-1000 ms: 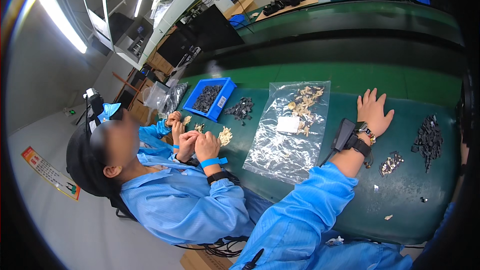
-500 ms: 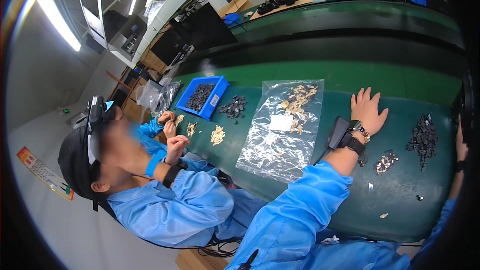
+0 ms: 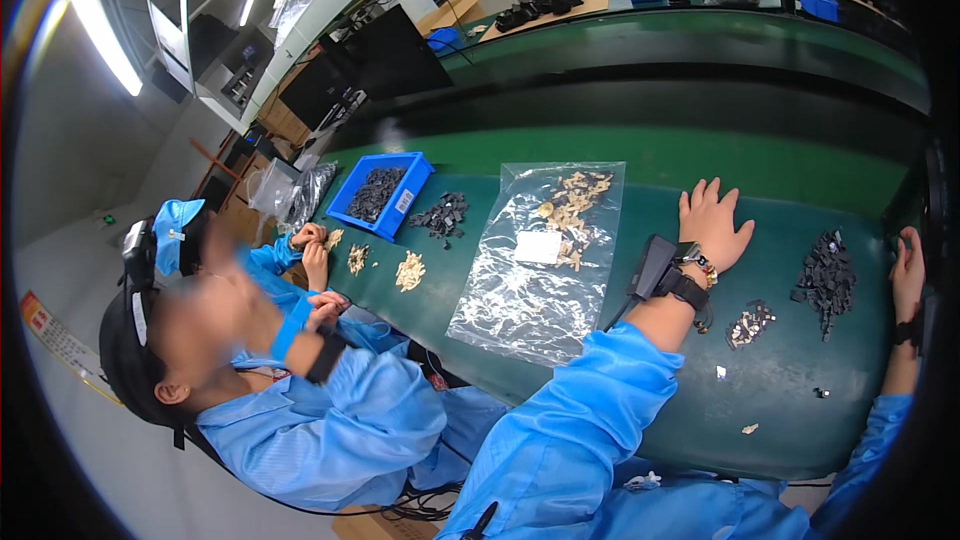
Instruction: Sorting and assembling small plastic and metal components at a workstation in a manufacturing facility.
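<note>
At a green bench point(image 3: 620, 420), the worker's left hand point(image 3: 715, 225) rests palm down, fingers spread wide and gripping nothing, between a clear plastic bag point(image 3: 520, 305) and a heap of black pieces point(image 3: 825, 280). The right hand point(image 3: 907, 275) is by the bench's right edge, fingers extended; whether it holds anything, I cannot tell from here.

The bag lies flat, with pale pieces point(image 3: 575, 205) clustered toward its far end, inside or on top I cannot say. Its shiny film looks thin, limp and slippery, likely light, and best pinched at a bare near corner; lifted sharply, it could spill or shift the pieces. The black pieces look small, stiff and light, apt to skid, and suit a fingertip pinch by the sides. A mixed pile point(image 3: 748, 325) of pale and dark bits, nearer the worker, looks just as easily scattered.
</note>
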Tool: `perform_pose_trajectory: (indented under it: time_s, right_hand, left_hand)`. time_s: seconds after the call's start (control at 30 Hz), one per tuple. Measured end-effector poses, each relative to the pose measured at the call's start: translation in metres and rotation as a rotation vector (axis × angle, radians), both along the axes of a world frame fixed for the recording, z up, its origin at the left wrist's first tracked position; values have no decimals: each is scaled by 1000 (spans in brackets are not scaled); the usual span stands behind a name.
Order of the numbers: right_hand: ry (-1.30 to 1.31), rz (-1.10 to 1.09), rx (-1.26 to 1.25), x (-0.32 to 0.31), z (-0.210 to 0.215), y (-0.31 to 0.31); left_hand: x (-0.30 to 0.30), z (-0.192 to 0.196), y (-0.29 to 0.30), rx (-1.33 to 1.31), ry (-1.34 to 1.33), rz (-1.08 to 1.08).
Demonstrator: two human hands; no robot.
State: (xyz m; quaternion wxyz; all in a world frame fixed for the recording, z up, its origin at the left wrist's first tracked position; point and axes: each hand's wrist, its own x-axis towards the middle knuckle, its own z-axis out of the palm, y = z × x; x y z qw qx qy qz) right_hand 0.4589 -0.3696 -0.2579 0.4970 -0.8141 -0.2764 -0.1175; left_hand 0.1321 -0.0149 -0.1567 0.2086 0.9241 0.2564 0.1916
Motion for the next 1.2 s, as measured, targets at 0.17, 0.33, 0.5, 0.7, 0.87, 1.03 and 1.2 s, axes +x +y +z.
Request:
perform_pose_trajectory:
  time_s: [0.17, 0.33, 0.5, 0.7, 0.87, 1.03, 1.2]
  right_hand:
    - [37, -3, -25, -19, 22, 1]
    - [-48, -21, -106, -20, 23, -2]
    - [43, 32, -67, -22, 25, -1]
    - [13, 58, -66, -37, 40, 8]
    - [-97, -50, -213, -44, 54, 2]
    - [-137, -107, -249, -58, 63, 12]
    - [-224, -26, -236, -78, 82, 23]
  left_hand:
    - [1, 0, -2, 0, 7, -7]
    - [3, -1, -2, -5, 14, -10]
    - [2, 3, -1, -8, 27, -14]
    - [0, 2, 0, 9, 28, -7]
    - [2, 1, -4, 12, 48, -12]
    - [3, -2, -3, 25, 61, -2]
    - [1, 1, -1, 32, 70, 1]
